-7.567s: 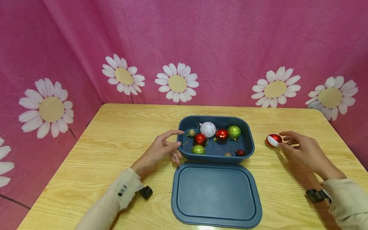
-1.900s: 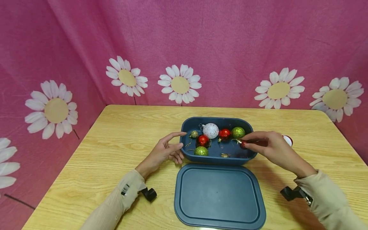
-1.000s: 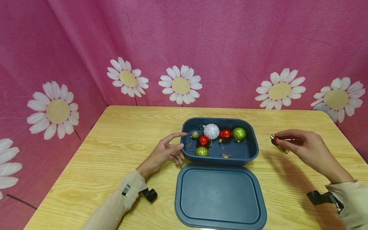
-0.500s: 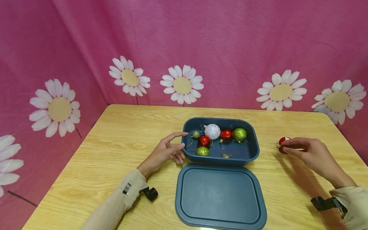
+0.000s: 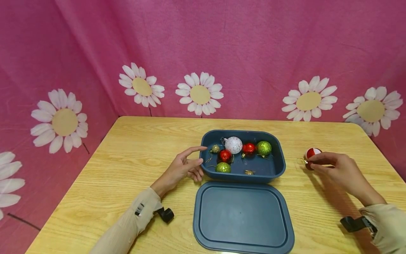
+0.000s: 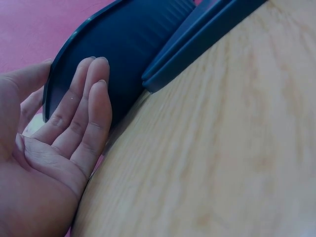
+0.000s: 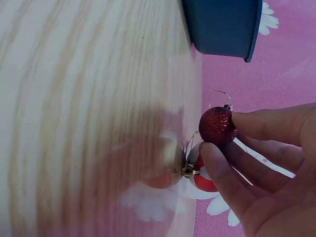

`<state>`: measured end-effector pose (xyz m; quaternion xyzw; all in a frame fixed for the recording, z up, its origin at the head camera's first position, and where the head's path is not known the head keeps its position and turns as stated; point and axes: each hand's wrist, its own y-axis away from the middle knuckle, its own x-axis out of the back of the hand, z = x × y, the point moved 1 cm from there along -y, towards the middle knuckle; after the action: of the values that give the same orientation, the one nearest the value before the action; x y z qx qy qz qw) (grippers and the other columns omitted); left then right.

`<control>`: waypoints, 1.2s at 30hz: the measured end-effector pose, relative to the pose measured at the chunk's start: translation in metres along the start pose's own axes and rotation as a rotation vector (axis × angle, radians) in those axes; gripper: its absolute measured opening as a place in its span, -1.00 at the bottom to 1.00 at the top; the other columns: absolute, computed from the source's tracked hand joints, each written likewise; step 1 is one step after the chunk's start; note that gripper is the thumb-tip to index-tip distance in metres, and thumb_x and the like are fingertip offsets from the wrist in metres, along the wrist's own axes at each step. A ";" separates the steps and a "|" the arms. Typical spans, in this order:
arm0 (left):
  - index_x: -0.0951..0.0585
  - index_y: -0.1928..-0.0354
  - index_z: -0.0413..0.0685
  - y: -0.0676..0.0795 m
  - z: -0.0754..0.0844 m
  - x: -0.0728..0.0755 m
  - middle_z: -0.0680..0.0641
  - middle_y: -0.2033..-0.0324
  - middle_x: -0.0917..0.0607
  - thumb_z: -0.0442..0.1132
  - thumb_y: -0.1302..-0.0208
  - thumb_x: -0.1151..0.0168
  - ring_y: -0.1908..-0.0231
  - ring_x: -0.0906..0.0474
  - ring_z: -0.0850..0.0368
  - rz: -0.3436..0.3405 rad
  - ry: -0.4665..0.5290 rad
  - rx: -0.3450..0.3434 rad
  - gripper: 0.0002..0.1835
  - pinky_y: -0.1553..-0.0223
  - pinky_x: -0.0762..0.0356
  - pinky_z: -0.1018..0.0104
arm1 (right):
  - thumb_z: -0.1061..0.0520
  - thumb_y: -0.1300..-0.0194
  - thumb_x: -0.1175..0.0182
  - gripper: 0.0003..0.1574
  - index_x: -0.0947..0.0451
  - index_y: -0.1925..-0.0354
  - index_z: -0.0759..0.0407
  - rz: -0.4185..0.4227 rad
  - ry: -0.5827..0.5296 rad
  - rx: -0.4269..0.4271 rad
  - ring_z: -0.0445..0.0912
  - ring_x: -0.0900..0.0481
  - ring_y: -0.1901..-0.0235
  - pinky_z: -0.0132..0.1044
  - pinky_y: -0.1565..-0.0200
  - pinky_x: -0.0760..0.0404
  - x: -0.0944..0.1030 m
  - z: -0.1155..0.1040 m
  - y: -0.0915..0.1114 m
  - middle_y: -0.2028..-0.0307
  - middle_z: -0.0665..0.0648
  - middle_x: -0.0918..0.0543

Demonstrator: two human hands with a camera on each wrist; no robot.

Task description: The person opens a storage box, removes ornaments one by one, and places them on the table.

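A dark red glitter bauble [image 7: 216,124] is pinched between the fingers of the right hand [image 5: 345,174], just beside a red-and-white bauble [image 5: 313,151] on the counter [image 5: 146,137]; the navy box [image 5: 236,177] is touched by the left hand [image 5: 177,172], fingers relaxed.

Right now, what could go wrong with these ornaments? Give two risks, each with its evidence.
The small dark red ball could slip: the right hand pinches it only between the tips of thumb and finger. The red-and-white ball rests on the table right beside those fingertips, so a nudge might set it rolling.
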<state>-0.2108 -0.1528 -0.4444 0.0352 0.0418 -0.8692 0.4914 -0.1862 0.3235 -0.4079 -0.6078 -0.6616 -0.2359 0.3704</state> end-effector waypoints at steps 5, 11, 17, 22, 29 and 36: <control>-0.33 -0.45 0.00 0.000 -0.001 0.000 -0.19 0.47 -0.73 -0.21 -0.51 -0.11 0.54 -0.66 0.03 -0.003 0.002 -0.001 -0.48 0.42 -0.72 0.17 | 0.24 -0.18 -0.43 -0.71 -0.70 0.10 0.25 0.000 0.028 0.034 -0.46 -0.53 0.31 -0.69 0.30 -0.44 -0.004 0.003 0.000 0.12 0.34 -0.71; -0.33 -0.45 -0.02 0.000 -0.001 0.001 -0.20 0.46 -0.73 -0.23 -0.51 -0.10 0.53 -0.67 0.03 -0.009 0.005 -0.005 -0.48 0.41 -0.72 0.17 | 0.28 -0.17 -0.43 -0.73 -0.70 0.12 0.27 0.003 0.027 0.070 -0.51 -0.51 0.32 -0.72 0.30 -0.46 -0.007 0.003 0.001 0.15 0.33 -0.71; -0.32 -0.45 -0.01 0.000 -0.001 0.001 -0.21 0.47 -0.72 -0.22 -0.51 -0.10 0.53 -0.66 0.03 -0.012 0.002 -0.012 -0.48 0.41 -0.72 0.17 | 0.24 -0.18 -0.43 -0.71 -0.70 0.09 0.25 0.002 0.073 0.062 -0.39 -0.58 0.30 -0.70 0.31 -0.44 -0.003 0.001 0.001 0.13 0.33 -0.71; -0.32 -0.46 -0.03 0.000 -0.001 0.000 -0.21 0.47 -0.72 -0.22 -0.51 -0.10 0.53 -0.66 0.03 -0.013 0.001 -0.012 -0.47 0.41 -0.72 0.17 | 0.26 -0.17 -0.43 -0.69 -0.70 0.07 0.25 0.026 0.118 0.084 -0.09 -0.67 0.29 -0.65 0.35 -0.47 0.004 -0.002 0.003 0.13 0.34 -0.72; -0.29 -0.47 -0.06 -0.002 -0.002 0.000 -0.20 0.47 -0.73 -0.22 -0.51 -0.10 0.53 -0.66 0.04 -0.019 0.000 -0.014 -0.46 0.41 -0.72 0.19 | 0.34 -0.12 -0.44 -0.71 -0.71 0.13 0.23 0.082 0.122 0.144 -0.57 -0.45 0.33 -0.69 0.37 -0.48 0.009 -0.007 0.004 0.19 0.31 -0.73; -0.31 -0.46 0.00 -0.001 -0.004 0.001 -0.19 0.48 -0.73 -0.21 -0.51 -0.10 0.54 -0.66 0.05 -0.010 0.000 -0.012 -0.47 0.42 -0.72 0.19 | 0.27 -0.21 -0.41 -0.75 -0.72 0.11 0.20 0.101 0.073 0.166 -0.65 -0.42 0.21 -0.74 0.33 -0.49 0.007 -0.025 0.003 0.15 0.26 -0.73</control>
<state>-0.2124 -0.1524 -0.4481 0.0320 0.0470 -0.8715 0.4871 -0.1781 0.3094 -0.3873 -0.5987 -0.6333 -0.1832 0.4548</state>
